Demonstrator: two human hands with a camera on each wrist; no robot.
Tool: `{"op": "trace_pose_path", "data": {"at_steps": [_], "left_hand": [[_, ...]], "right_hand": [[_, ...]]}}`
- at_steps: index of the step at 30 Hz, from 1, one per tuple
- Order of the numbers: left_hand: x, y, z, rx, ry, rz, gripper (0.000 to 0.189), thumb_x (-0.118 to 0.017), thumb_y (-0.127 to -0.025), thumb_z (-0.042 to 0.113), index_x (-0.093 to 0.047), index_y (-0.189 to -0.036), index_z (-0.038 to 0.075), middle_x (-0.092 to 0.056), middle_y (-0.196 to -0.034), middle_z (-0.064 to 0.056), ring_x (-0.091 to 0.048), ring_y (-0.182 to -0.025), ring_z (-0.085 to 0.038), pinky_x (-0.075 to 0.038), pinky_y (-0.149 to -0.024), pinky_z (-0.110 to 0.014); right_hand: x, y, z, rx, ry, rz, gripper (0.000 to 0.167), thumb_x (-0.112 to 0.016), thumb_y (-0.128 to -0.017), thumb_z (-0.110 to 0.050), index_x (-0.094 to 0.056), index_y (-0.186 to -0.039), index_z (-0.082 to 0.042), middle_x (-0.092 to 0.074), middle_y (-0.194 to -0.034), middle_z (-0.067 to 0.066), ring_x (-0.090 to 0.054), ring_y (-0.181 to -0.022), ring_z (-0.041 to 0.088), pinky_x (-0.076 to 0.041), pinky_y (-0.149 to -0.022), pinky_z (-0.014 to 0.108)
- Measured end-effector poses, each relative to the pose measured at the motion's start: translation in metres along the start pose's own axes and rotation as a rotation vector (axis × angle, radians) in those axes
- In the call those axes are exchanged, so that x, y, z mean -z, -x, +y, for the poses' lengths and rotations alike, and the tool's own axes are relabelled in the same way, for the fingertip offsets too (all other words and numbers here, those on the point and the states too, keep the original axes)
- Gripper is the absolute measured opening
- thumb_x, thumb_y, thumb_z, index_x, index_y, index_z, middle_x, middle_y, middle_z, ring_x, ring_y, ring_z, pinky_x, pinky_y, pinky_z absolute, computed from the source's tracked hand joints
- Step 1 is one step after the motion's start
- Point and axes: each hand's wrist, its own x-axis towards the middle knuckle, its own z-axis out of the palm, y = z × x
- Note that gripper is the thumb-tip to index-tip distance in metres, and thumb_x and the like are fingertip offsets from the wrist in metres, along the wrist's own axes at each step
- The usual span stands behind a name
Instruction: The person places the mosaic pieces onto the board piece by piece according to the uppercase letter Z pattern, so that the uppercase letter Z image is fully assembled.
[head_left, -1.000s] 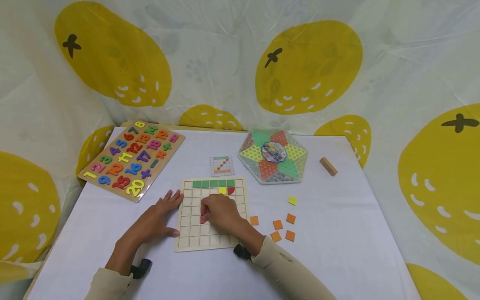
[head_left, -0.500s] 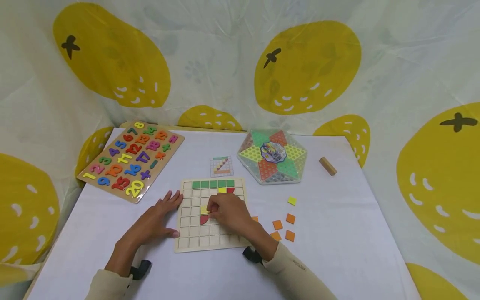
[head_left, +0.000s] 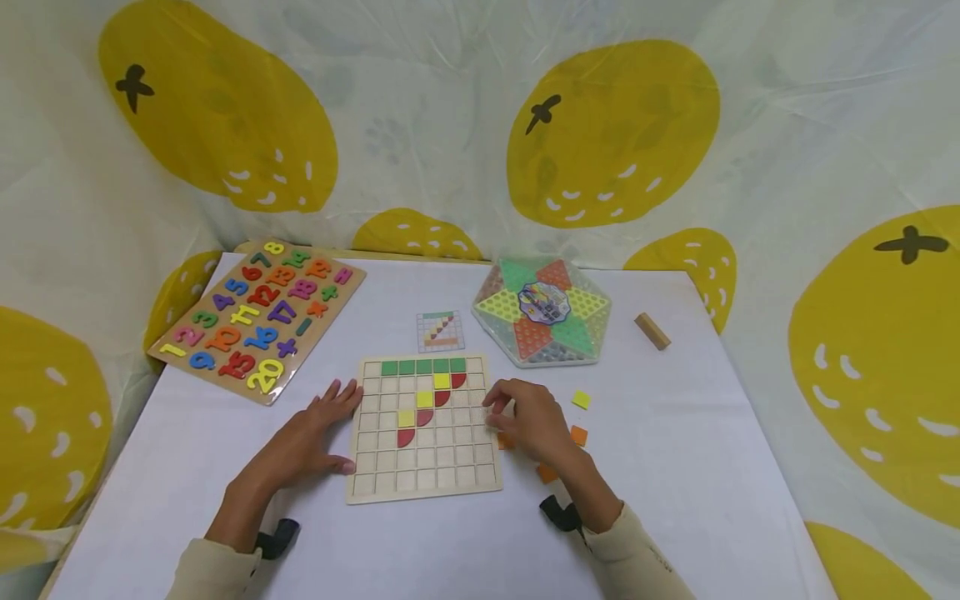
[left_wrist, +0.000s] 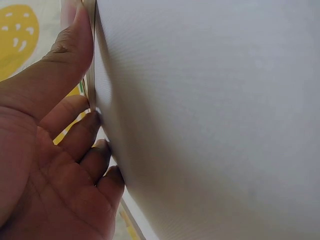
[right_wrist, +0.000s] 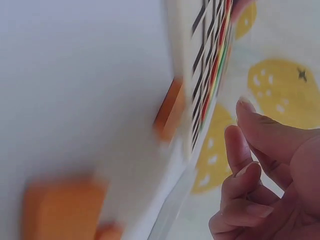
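A wooden grid board (head_left: 446, 479) lies on the white tabletop. Green square tiles (head_left: 424, 367) fill part of its top row. Below them, yellow square tiles (head_left: 425, 400) and red quarter-round tiles (head_left: 406, 437) step down diagonally to the left. My left hand (head_left: 318, 437) rests with spread fingers and thumb against the board's left edge; its fingertips (left_wrist: 92, 117) touch that edge in the left wrist view. Just off the right edge hovers my right hand (head_left: 532, 421), fingers loosely bent, holding nothing. Beneath it, orange tiles (right_wrist: 172, 107) lie on the table, some partly hidden.
A yellow tile (head_left: 581, 400) lies right of the right hand. Behind the board are a small pattern card (head_left: 441, 332) and a hexagonal game board (head_left: 543, 312). A number puzzle (head_left: 262, 321) lies at the left, a wooden block (head_left: 652, 331) at the right.
My right hand has left the middle of the board and moved right, past its edge, uncovering the diagonal of yellow and red tiles. The left hand stays at the board's left edge.
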Motion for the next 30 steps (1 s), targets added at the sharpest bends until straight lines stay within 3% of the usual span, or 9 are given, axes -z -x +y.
{"op": "trace_pose_path", "data": {"at_steps": [8,17,23,30], "left_hand": [[-0.002,0.000,-0.001,0.004,0.001,0.006,0.122,-0.102,-0.064,0.026,-0.035,-0.166,0.011,-0.027,-0.175,-0.011,-0.017,-0.165,-0.042,-0.021,-0.130,-0.066],[-0.002,-0.001,-0.001,0.006,-0.004,0.006,0.123,-0.102,-0.064,0.028,-0.035,-0.166,0.012,-0.027,-0.176,-0.010,-0.016,-0.165,-0.041,-0.021,-0.131,-0.065],[-0.003,-0.001,-0.002,-0.012,0.002,0.016,0.122,-0.102,-0.064,0.028,-0.036,-0.165,0.011,-0.029,-0.175,-0.012,-0.018,-0.164,-0.043,-0.021,-0.130,-0.065],[-0.003,-0.002,-0.001,0.001,0.006,0.009,0.123,-0.102,-0.064,0.028,-0.035,-0.166,0.012,-0.027,-0.175,-0.011,-0.017,-0.165,-0.041,-0.021,-0.131,-0.065]], "right_hand": [[0.031,0.007,0.046,-0.116,0.035,0.102,0.021,-0.090,-0.086,-0.016,-0.078,-0.103,-0.019,-0.072,-0.090,-0.005,-0.052,-0.068,0.015,-0.041,-0.057,0.026],[0.064,0.010,0.083,-0.279,0.132,0.104,0.027,-0.086,-0.089,-0.017,-0.076,-0.115,-0.014,-0.073,-0.104,0.007,-0.059,-0.087,0.026,-0.044,-0.066,0.033],[0.068,0.010,0.096,-0.385,0.177,0.069,0.028,-0.083,-0.091,-0.019,-0.074,-0.116,-0.011,-0.071,-0.110,0.013,-0.063,-0.100,0.032,-0.051,-0.075,0.042],[0.064,0.002,0.097,-0.402,0.169,0.050,0.024,-0.086,-0.089,-0.019,-0.070,-0.105,-0.011,-0.066,-0.097,0.009,-0.059,-0.091,0.028,-0.047,-0.070,0.037]]}}
